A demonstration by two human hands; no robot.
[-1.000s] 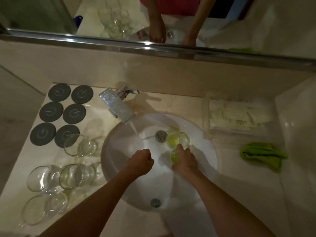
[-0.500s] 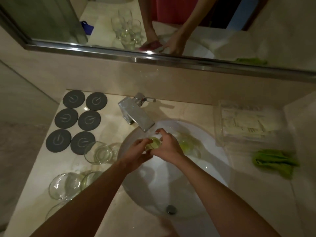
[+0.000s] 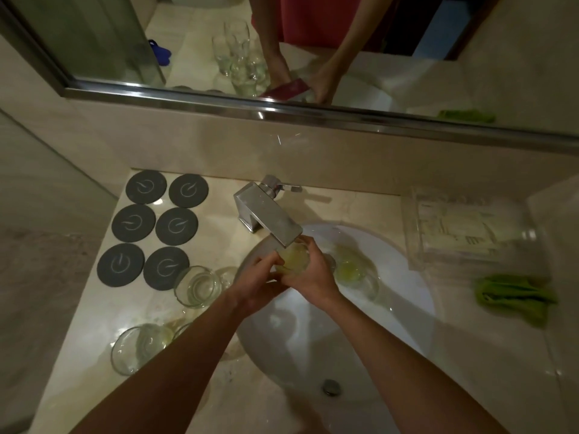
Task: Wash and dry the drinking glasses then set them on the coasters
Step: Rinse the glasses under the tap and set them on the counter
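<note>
Both hands hold a drinking glass [image 3: 293, 256] with a yellowish tint directly under the faucet [image 3: 269, 219] spout, above the white basin [image 3: 407, 277]. My right hand [image 3: 310, 274] wraps around the glass from the right. My left hand [image 3: 257, 283] grips its left side with curled fingers. A second glass [image 3: 354, 270] with yellow-green residue lies in the basin just right of my hands. Two more glasses [image 3: 197, 286] [image 3: 138, 349] stand on the counter to the left, and my left forearm partly hides another. Several dark round coasters [image 3: 146, 187] lie bare at the back left.
A green cloth [image 3: 513, 296] lies on the counter right of the basin. Behind it stands a clear box of packets [image 3: 460, 227]. A mirror [image 3: 282, 42] runs along the wall above. The overflow hole [image 3: 331, 386] sits at the basin's near side.
My hands have come together and risen from the middle of the basin to the spout. The left hand, held apart a second ago, now grips the glass. The view has tilted up.
</note>
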